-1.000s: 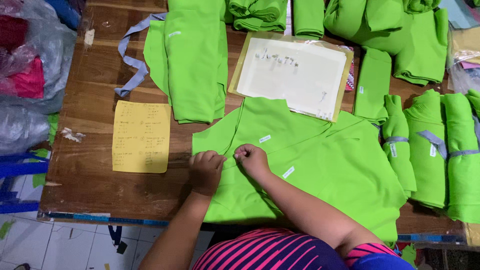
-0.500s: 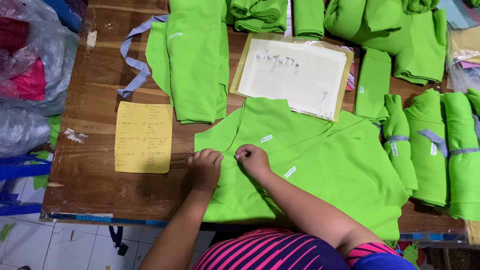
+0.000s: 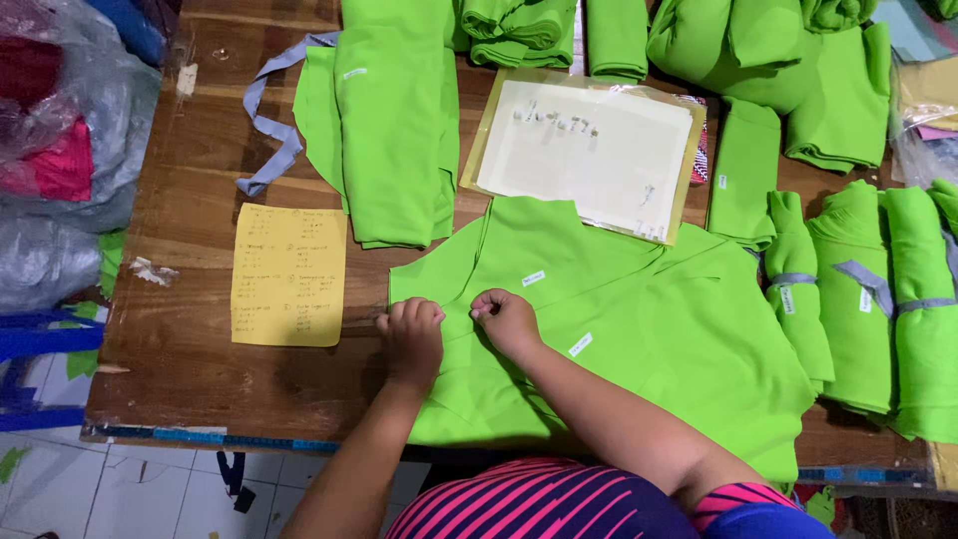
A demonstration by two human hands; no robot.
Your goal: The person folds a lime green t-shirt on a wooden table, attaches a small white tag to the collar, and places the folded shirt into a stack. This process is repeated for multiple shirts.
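Both hands are down on the big green cloth piece (image 3: 639,329) spread over the wooden counter (image 3: 190,369) — left hand (image 3: 414,334) curled on its left edge, right hand (image 3: 507,317) with its grip pinched together on the cloth — just beside a yellow note sheet (image 3: 289,274).

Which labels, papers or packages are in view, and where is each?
Yellow sheet: rectangular, handwritten, on the table left of the left hand.
White sheet: in a clear sleeve above the flat green cloth.
Small white tags: on that cloth, near the right hand.
Plastic bags: far left, clear.
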